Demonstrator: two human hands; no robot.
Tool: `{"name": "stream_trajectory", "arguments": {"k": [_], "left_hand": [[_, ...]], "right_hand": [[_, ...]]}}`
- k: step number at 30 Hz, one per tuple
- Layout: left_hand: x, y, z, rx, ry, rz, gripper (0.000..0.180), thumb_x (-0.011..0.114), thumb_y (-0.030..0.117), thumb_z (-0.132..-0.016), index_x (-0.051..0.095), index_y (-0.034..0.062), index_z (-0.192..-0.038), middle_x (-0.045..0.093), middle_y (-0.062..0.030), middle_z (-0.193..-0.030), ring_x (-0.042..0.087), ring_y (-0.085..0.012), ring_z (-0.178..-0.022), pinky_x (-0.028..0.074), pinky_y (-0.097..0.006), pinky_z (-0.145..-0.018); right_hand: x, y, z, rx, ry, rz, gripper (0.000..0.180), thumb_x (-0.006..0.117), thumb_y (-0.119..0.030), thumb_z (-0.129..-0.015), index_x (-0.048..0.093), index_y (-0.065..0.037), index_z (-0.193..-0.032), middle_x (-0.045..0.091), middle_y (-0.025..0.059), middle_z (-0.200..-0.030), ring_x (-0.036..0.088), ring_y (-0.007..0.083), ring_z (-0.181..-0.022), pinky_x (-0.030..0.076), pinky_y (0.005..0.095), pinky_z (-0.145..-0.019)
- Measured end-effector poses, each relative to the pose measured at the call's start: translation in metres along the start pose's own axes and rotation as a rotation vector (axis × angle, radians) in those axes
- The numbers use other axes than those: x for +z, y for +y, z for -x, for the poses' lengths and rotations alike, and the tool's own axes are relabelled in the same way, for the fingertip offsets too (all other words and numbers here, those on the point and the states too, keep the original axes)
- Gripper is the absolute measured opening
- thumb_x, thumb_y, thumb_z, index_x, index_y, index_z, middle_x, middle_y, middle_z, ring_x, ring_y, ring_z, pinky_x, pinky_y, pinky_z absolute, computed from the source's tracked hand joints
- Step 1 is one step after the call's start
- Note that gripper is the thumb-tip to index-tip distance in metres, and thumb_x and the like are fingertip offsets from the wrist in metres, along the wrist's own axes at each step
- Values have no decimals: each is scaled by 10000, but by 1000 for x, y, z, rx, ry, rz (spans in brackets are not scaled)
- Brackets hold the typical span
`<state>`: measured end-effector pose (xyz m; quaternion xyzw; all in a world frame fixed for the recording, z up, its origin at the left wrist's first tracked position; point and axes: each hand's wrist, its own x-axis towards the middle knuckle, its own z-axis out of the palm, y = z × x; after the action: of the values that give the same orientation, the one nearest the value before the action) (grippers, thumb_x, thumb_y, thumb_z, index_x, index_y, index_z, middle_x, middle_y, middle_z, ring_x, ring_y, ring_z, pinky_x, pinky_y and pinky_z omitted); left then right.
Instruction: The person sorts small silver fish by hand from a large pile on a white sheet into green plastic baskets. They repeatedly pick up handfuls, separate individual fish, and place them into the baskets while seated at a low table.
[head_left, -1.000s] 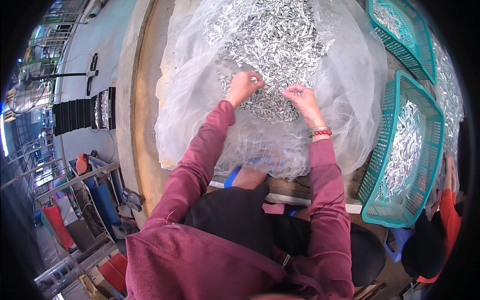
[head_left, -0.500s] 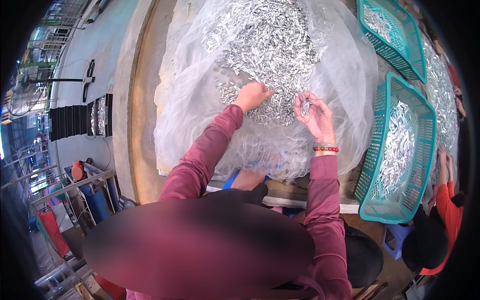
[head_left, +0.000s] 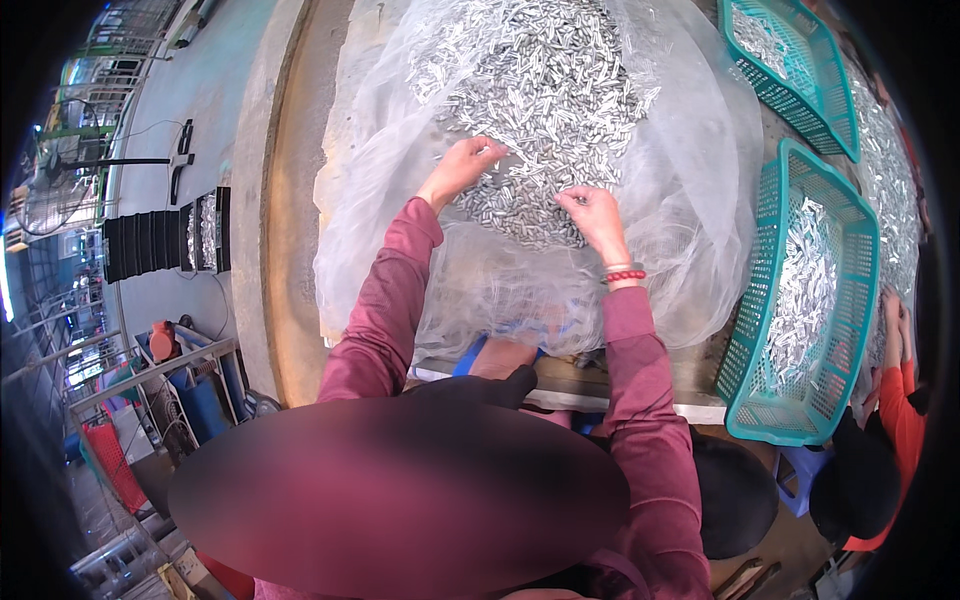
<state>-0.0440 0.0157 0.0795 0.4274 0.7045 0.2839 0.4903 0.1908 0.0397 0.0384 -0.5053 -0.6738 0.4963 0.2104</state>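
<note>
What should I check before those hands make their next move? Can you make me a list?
1. Left hand near the silver pieces: ok, at their left side.
2. Right hand near them too: ok, at the near end.
3. Something pinched in either hand: cannot tell, too small.
4. White net lying smooth: not ok, it's in folds.
5. Nearer green basket open on top: ok, with silver pieces inside.

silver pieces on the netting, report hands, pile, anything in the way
Left hand and right hand at near part of silver pieces, contents of each grip unclear. Pieces heaped loose on white netting. Nothing seen blocking either hand.
</note>
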Motion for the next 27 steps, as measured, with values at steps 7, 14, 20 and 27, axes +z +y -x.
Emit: {"name": "stream_trajectory", "arguments": {"k": [7, 14, 20, 27], "left_hand": [[3, 6, 11, -40, -251, 963, 133, 513, 149, -884, 556, 25, -905, 505, -16, -728, 405, -59, -540, 294, -186, -407], [37, 6, 10, -43, -95, 282, 244, 691, 306, -846, 652, 74, -910, 435, 89, -591, 329, 3, -502, 204, -195, -426], [65, -4, 5, 214, -30, -80, 354, 703, 376, -819, 700, 48, -953, 637, 11, -723, 533, -101, -595, 434, -289, -572], [61, -10, -4, 252, 185, -498, 218, 657, 305, -804, 721, 130, -917, 647, -147, -691, 637, -287, -658, 482, -376, -630]], "right_hand": [[34, 13, -5, -154, 32, 531, 165, 633, -175, -795, 657, -57, -908, 643, 193, -745, 636, 370, -747, 482, 454, -650], [2, 9, -15, 278, -115, -622, 127, 679, -150, -807, 669, -26, -837, 552, -1, -566, 507, 113, -479, 341, 251, -415], [-18, -1, -5, 307, -117, -1168, 100, 627, -106, -854, 566, -33, -885, 525, -4, -642, 479, 78, -506, 330, 201, -415], [-19, 21, -1, 223, 36, -573, 267, 575, -22, -853, 569, 33, -1114, 599, 69, -713, 585, 121, -565, 470, 242, -502]]}}
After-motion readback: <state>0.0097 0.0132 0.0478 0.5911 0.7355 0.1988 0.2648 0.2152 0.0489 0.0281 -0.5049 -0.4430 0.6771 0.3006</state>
